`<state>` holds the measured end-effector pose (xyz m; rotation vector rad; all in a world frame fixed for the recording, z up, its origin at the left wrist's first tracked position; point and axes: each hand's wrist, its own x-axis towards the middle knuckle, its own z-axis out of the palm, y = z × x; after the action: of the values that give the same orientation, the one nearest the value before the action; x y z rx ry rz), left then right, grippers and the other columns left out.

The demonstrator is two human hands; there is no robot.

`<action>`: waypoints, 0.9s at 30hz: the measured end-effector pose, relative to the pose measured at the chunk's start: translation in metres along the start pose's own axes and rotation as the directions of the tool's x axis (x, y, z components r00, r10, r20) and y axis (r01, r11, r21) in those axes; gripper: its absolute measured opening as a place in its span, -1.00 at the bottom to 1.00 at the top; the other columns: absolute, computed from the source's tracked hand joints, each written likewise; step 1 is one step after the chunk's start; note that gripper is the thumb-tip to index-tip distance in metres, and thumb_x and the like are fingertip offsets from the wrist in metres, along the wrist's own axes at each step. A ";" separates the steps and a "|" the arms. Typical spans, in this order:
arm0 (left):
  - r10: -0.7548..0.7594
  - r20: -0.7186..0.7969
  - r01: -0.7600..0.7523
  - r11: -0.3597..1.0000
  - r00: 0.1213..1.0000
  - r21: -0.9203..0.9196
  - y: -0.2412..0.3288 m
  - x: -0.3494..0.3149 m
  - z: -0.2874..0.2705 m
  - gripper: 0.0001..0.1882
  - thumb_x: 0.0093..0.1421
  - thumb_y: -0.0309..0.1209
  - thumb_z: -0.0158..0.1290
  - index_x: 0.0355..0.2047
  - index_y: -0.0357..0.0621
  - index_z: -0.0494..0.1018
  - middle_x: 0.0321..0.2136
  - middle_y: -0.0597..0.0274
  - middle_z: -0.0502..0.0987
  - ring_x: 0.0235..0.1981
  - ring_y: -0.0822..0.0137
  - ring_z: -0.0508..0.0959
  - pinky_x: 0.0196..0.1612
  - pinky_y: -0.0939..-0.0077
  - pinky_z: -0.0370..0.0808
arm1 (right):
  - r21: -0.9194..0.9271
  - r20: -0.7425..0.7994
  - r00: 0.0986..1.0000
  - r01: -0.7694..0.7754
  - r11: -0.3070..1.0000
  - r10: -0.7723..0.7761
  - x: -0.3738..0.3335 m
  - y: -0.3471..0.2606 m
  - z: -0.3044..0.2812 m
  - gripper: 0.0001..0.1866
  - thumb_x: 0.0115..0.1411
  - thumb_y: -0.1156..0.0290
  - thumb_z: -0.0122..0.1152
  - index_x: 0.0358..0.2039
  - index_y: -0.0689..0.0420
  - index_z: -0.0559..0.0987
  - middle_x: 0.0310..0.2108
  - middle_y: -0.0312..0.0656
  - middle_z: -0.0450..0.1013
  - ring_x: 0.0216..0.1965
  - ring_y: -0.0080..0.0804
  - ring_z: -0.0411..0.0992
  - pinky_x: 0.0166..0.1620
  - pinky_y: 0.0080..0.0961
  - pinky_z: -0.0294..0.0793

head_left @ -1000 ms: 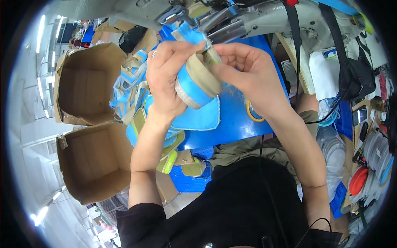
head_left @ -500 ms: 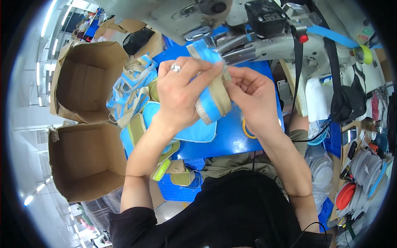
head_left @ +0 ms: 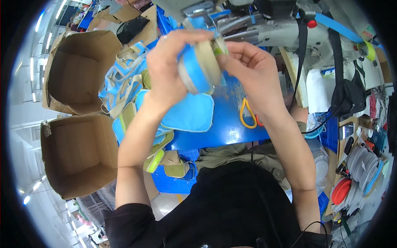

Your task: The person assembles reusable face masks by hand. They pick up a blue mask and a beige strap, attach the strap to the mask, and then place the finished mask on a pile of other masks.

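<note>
A looped blue and beige fabric band (head_left: 198,68) is held up in front of the sewing machine (head_left: 285,33), slightly blurred. My left hand (head_left: 167,70) is closed around its left side, wearing a ring. At its right edge my right hand (head_left: 254,78) pinches the fabric between thumb and fingers, where a bit of yellow-green shows. Below the left hand, a flat light-blue fabric panel (head_left: 190,113) with a pale edge lies on the blue tabletop (head_left: 227,136). Scissors (head_left: 244,115) with a yellow handle loop lie below my right hand, partly hidden by it.
Two open cardboard boxes (head_left: 49,91) stand at the left, one nearer than the other. Beside them is a heap of blue and beige fabric pieces (head_left: 120,84). Small olive pouches (head_left: 175,168) sit below the table edge. Rolls of tape (head_left: 366,165) fill the right side.
Both hands have moved up in the picture with the band, which has turned so its loop shows rounder. More of the scissors and the blue panel is uncovered. The whole view has shifted slightly.
</note>
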<state>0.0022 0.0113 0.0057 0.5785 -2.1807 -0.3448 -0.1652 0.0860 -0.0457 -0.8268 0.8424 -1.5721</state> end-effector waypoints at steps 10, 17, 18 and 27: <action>-0.327 0.156 0.362 0.856 0.932 -0.368 -0.014 -0.009 -0.015 -0.82 0.40 -0.37 0.12 -0.16 -0.24 0.59 -0.20 0.28 0.67 -0.22 0.57 0.56 -0.10 0.63 0.49 | -0.016 0.018 0.998 -0.062 0.998 0.062 -0.002 -0.001 -0.001 -0.73 0.24 0.37 0.40 -0.09 0.19 0.69 -0.32 -0.35 0.62 -0.32 -0.75 0.48 -0.25 -0.71 0.41; -0.201 0.242 0.263 0.930 0.949 -0.258 -0.003 -0.002 -0.016 -0.71 0.42 -0.32 0.09 -0.04 -0.30 0.58 -0.08 0.14 0.66 -0.05 0.42 0.59 0.08 0.51 0.48 | 0.011 -0.014 0.998 -0.053 0.999 0.053 -0.002 -0.001 0.002 -0.75 0.20 0.46 0.42 -0.13 0.28 0.68 -0.32 -0.24 0.65 -0.35 -0.70 0.51 -0.31 -0.73 0.41; -0.198 0.250 0.260 0.933 0.948 -0.246 -0.002 -0.001 -0.017 -0.71 0.42 -0.31 0.08 -0.04 -0.30 0.58 -0.08 0.14 0.66 -0.05 0.42 0.59 0.09 0.50 0.48 | 0.014 -0.012 0.999 -0.050 0.999 0.050 -0.002 -0.001 0.002 -0.76 0.20 0.47 0.42 -0.14 0.28 0.69 -0.33 -0.24 0.65 -0.35 -0.70 0.51 -0.30 -0.73 0.41; -0.186 0.241 0.252 0.925 0.953 -0.284 -0.005 -0.005 -0.016 -0.70 0.29 -0.35 0.20 -0.04 -0.26 0.60 -0.11 0.14 0.67 -0.11 0.43 0.61 0.04 0.51 0.49 | 0.000 -0.022 1.000 -0.019 1.000 0.019 -0.002 -0.001 0.003 -0.78 0.21 0.47 0.41 -0.16 0.29 0.69 -0.34 -0.24 0.64 -0.36 -0.68 0.52 -0.29 -0.72 0.43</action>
<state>0.0192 0.0087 0.0104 0.6317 -2.2006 -0.8920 -0.1628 0.0876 -0.0430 -0.8006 0.8634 -1.5666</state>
